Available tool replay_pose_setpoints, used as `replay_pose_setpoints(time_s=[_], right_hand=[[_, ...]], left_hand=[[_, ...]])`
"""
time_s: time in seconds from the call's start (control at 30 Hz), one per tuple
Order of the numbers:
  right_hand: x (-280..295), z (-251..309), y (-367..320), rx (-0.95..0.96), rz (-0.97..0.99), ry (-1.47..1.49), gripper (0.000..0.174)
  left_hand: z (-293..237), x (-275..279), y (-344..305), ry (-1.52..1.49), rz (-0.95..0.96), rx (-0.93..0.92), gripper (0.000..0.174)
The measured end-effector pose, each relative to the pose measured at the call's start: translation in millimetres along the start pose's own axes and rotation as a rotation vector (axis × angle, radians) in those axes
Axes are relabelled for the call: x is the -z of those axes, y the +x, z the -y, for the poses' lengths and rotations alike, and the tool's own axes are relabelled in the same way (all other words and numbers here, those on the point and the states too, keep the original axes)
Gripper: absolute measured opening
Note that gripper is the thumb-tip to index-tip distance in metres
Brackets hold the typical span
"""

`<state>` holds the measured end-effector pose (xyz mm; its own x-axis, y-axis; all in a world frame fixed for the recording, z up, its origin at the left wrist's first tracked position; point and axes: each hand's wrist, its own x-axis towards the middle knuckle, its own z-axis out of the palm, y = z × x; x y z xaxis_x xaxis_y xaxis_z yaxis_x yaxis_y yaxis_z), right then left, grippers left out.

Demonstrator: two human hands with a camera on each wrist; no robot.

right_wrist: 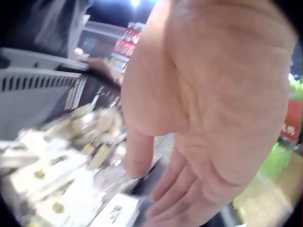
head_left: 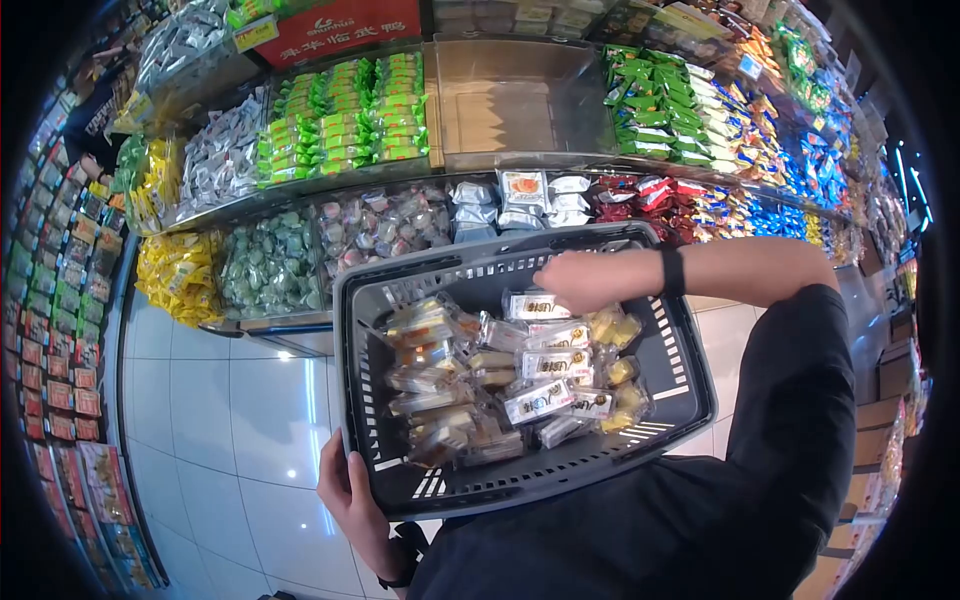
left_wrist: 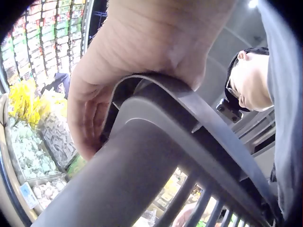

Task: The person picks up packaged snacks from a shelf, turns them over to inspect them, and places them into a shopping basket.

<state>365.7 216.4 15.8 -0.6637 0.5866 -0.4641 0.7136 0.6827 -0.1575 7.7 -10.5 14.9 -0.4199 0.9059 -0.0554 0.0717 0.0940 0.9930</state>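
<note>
top (head_left: 720, 490): black, short-sleeved | right wristband (head_left: 673, 271): black | left wrist strap (head_left: 405, 560): black, possibly a camera mount

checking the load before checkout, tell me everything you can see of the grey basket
The basket is dark grey plastic with slotted walls and a thick rim, held tilted in front of shop shelves. The left hand grips its near left corner by the rim. The right hand hangs open over the inside, holding nothing. Wrapped snack packets cover its floor.

The left hand (head_left: 352, 498) grips the near corner of a grey basket (head_left: 350, 330) heaped with wrapped snack packets (head_left: 500, 385). The right hand (head_left: 580, 281) reaches over its far side, before shelves of sweets (head_left: 340, 120).
</note>
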Motion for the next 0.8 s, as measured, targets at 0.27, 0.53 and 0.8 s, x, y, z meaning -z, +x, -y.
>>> replay_pose_setpoints(time_s=[0.27,0.53,0.8], right_hand=[[-37,-2,11,0.018,-0.154,0.034,0.026],[39,14,-28,0.033,-0.34,0.307,0.037],[92,31,-67,0.04,-0.382,1.317,0.04]], left_hand=[[3,2,0,-0.023,0.028,-0.057,0.034],[-1,-2,0,0.01,0.014,-0.078,0.035],[4,1,1,0.12,-0.018,-0.128,0.034]])
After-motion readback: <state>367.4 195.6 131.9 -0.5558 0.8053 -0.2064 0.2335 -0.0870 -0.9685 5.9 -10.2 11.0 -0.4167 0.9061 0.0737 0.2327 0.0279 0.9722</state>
